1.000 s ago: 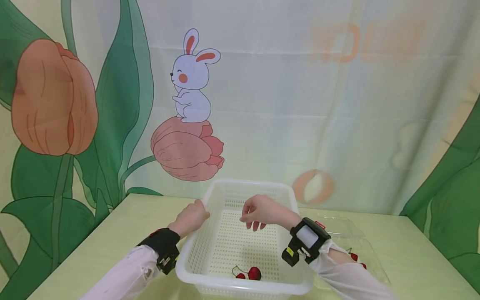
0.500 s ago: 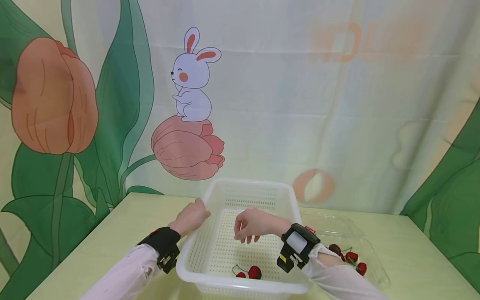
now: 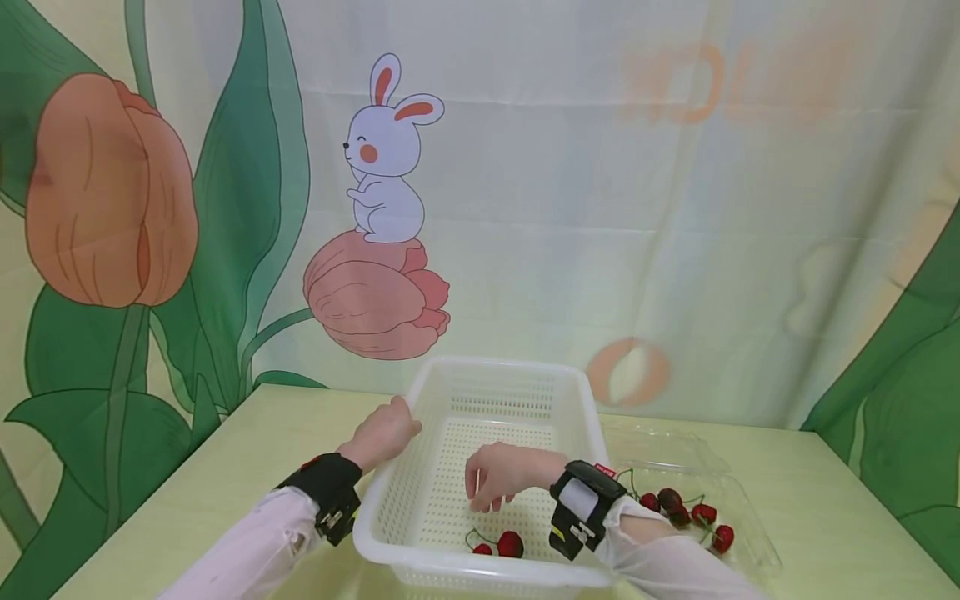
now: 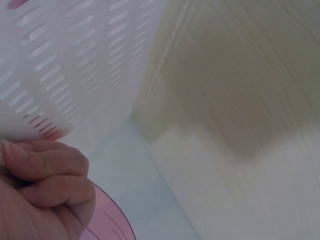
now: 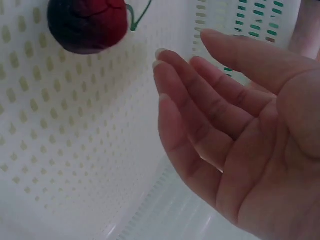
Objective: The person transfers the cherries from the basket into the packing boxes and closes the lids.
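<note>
A white perforated plastic basket (image 3: pixel 431 557) stands on the table. My left hand (image 3: pixel 379 433) grips its left rim; in the left wrist view the curled fingers (image 4: pixel 60 162) lie against the slotted wall. Inside the basket, near its front, are a large dark red cherry (image 3: pixel 511 544) and a smaller-looking one (image 3: pixel 483 550) with green stems. My right hand (image 3: pixel 498 477) hovers inside the basket, just beyond these cherries. Its fingers (image 5: pixel 202 130) are loosely bent with nothing between them and the thumb, and a cherry (image 5: pixel 89 24) shows past the fingertips in the right wrist view.
To the right of the basket lies an open clear plastic box (image 3: pixel 746 521) holding several cherries (image 3: pixel 703 514), partly behind my right sleeve. Its clear lid (image 3: pixel 663 450) lies toward the back. A printed curtain (image 3: pixel 525 208) hangs behind the pale wood-grain table (image 3: pixel 292 417).
My right hand has come down and nearer within the basket, toward the cherries. Its forearm has shifted left, so more of the boxed cherries show. My left hand stays on the rim.
</note>
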Demonstrator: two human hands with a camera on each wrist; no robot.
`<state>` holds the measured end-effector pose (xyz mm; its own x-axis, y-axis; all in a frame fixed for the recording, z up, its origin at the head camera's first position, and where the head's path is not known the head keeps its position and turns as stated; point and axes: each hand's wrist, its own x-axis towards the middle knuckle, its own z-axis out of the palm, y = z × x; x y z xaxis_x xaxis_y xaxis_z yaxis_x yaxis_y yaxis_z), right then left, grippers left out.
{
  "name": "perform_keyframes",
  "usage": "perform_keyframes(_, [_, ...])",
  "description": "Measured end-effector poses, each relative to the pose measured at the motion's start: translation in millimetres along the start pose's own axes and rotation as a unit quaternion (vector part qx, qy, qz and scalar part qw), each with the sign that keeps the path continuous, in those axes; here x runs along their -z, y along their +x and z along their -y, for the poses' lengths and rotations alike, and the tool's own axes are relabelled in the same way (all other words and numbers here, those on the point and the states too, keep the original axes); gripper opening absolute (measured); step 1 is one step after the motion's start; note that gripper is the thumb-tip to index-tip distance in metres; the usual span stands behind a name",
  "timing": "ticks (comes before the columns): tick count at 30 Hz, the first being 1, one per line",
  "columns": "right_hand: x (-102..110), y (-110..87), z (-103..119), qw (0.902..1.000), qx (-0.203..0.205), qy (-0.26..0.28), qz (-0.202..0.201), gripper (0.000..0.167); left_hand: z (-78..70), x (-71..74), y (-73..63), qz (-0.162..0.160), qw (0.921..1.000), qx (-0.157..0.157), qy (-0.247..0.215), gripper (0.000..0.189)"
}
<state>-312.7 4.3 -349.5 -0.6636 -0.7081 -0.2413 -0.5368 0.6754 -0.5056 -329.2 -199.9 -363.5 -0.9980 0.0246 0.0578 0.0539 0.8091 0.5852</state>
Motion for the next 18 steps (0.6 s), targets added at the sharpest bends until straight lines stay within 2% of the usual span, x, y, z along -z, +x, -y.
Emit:
perform_keyframes(7, [-7.8, 1.0, 3.7, 0.9991, -0.017, -0.038, 0.012, 0.012, 0.3, -0.8, -0.1, -0.002, 1.0, 0.003, -0.002, 0.033])
perform_keyframes(18, [-17.2, 1.8, 8.7, 0.9942, -0.049, -0.081, 0.051, 0.014, -0.4, -1.1, 0.0, -0.004, 1.0, 0.0, 0.005, 0.034])
